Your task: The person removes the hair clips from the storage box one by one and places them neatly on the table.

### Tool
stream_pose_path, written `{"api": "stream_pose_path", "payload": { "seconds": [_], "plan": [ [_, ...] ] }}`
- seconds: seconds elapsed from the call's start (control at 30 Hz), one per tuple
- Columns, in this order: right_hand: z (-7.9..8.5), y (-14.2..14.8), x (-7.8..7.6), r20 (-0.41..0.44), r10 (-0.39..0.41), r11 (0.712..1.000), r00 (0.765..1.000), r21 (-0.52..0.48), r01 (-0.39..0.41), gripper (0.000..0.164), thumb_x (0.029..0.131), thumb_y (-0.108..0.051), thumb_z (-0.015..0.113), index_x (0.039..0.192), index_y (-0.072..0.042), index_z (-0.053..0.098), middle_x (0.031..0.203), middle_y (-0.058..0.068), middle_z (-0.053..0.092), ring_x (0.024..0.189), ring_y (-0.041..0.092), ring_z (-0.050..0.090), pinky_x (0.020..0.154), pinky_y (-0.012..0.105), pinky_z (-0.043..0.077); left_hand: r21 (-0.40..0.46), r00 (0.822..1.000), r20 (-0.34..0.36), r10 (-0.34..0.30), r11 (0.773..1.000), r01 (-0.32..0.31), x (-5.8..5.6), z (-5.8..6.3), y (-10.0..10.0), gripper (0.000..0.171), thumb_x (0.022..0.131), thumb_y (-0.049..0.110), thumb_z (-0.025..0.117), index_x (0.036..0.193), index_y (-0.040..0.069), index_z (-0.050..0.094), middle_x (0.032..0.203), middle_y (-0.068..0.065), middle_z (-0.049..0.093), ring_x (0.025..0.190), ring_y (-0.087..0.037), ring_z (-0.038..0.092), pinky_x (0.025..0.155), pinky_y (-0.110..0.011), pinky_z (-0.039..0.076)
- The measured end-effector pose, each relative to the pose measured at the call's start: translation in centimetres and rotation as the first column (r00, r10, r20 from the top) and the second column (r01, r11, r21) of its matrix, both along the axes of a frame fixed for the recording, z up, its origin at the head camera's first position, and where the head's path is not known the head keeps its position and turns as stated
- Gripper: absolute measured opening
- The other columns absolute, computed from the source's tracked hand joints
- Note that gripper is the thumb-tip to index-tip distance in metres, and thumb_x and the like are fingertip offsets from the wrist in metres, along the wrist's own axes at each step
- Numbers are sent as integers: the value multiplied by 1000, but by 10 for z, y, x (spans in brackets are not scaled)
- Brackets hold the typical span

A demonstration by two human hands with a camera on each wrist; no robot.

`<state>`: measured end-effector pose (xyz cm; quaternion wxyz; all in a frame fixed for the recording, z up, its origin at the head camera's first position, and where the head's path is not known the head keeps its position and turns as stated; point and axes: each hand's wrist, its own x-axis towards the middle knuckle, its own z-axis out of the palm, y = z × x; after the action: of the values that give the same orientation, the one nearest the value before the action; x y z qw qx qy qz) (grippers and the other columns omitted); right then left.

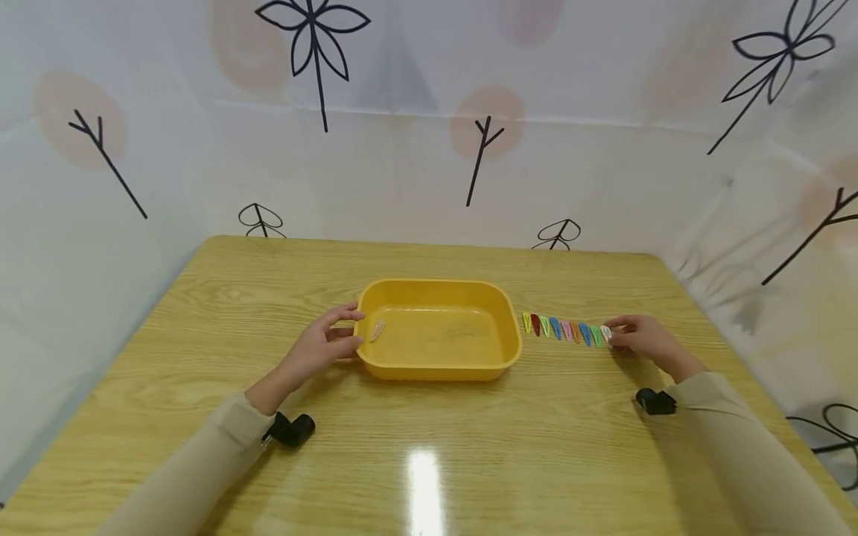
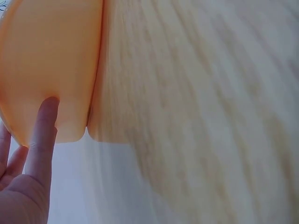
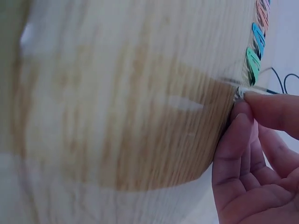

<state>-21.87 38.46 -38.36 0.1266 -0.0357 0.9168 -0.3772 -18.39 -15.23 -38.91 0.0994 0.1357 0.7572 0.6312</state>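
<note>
A yellow plastic tub [image 1: 439, 374] stands on the table, with a pale hair clip [image 1: 377, 330] lying inside near its left end. At that end my left hand [image 1: 320, 344] touches the wall and rim with fairly straight fingers. The left wrist view shows a straight digit [image 2: 43, 135] against the tub's outer wall [image 2: 51, 60]. To the tub's right runs a row of several coloured snap hair clips [image 1: 566, 330]. My right hand [image 1: 646, 344] pinches a white hair clip [image 1: 606, 333] between thumb and forefinger at the row's right end, beside a green clip [image 3: 253, 64].
Beneath everything is a wood-grain table [image 1: 375, 461]. A white cloth [image 1: 402, 179] with plant drawings hangs behind it and at the sides. Black wrist cameras sit on the left wrist [image 1: 291, 430] and the right wrist [image 1: 655, 402].
</note>
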Motion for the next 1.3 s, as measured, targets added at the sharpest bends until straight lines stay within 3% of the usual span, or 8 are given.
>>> {"api": "stream_pose_path", "payload": {
  "seconds": [0.4, 0.6, 0.73, 1.1, 1.3],
  "plan": [
    [1, 2, 2, 0, 14, 1000, 1000, -13, -14, 46, 93, -7, 56, 126, 21, 40, 98, 21, 60, 74, 11, 60, 65, 28, 54, 15, 1000, 3, -3, 1000, 3, -2, 0, 0, 51, 89, 11, 65, 133, -1, 43, 144, -11, 34, 120, -36, 46, 78, -35, 54],
    [8, 0, 6, -50, 6, 1000, 999, 11, -5, 44, 93, -6, 53, 127, 19, 40, 92, 18, 58, 71, 16, 56, 63, 30, 51, 36, 1000, 9, -14, 999, 14, 0, 1, 1, 48, 89, 9, 64, 130, -5, 45, 149, -8, 26, 121, -37, 44, 79, -36, 54],
    [15, -4, 8, -69, 9, 1000, 998, -4, -9, 44, 94, -7, 51, 129, 16, 40, 90, 18, 56, 68, 21, 49, 61, 33, 47, 37, 1000, 14, -12, 999, 12, 1, 1, 1, 48, 89, 8, 64, 130, -5, 45, 150, -8, 25, 121, -37, 44, 79, -36, 54],
    [46, -25, 4, -147, 51, 999, 988, 12, -49, 44, 96, -14, 53, 132, 9, 43, 102, 25, 55, 83, 32, 57, 71, 39, 50, 33, 1000, 11, -11, 999, 11, 0, 2, 0, 47, 89, 10, 64, 130, -5, 46, 150, -7, 24, 122, -37, 43, 79, -36, 54],
    [59, -43, 5, -162, 73, 997, 984, 16, -72, 42, 95, -18, 55, 130, 4, 46, 106, 24, 55, 81, 21, 59, 70, 36, 50, 27, 1000, 7, -12, 1000, 12, 1, 2, 0, 49, 88, 11, 65, 130, -4, 46, 150, -8, 25, 122, -37, 43, 79, -36, 54]
  ]
}}
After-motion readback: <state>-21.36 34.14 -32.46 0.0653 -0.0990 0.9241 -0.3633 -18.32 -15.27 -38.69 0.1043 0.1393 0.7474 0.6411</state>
